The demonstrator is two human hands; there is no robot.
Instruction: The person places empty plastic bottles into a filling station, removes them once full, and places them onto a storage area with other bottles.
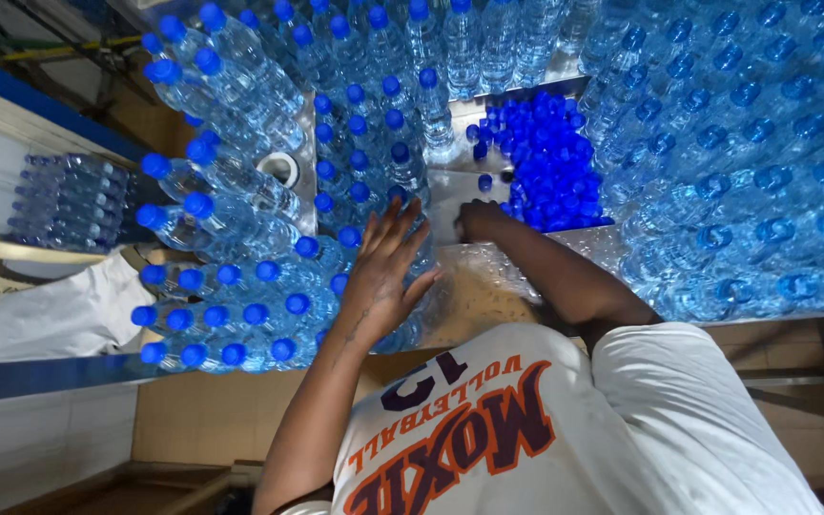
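A: How much room do you have on the metal table [450, 181]?

B: Little. Capped bottles [374, 143] crowd it from nine o'clock round to twelve, and a second mass of bottles [746, 162] fills the side from one to four o'clock. The only bare steel is a narrow strip at the centre, running up to the heap of loose blue caps [550, 162] at about one o'clock. The table's near edge runs just in front of your chest.

A: And your left hand [383, 272]?

B: It is spread wide, fingers fanned and released, gripping nothing — the palm sits against the capped bottles at the inner edge of the nine o'clock cluster.

A: Your right hand [477, 219]?

B: It is curled loosely at the centre of the strip, just short of the cap heap, fingers bent down onto the steel. Whether it pinches a cap, you cannot tell from here — the knuckles hide the fingertips.

A: Anything beyond the table?

B: A shrink-wrapped pack of bottles [69, 200] lies well apart at nine o'clock, on the floor side.
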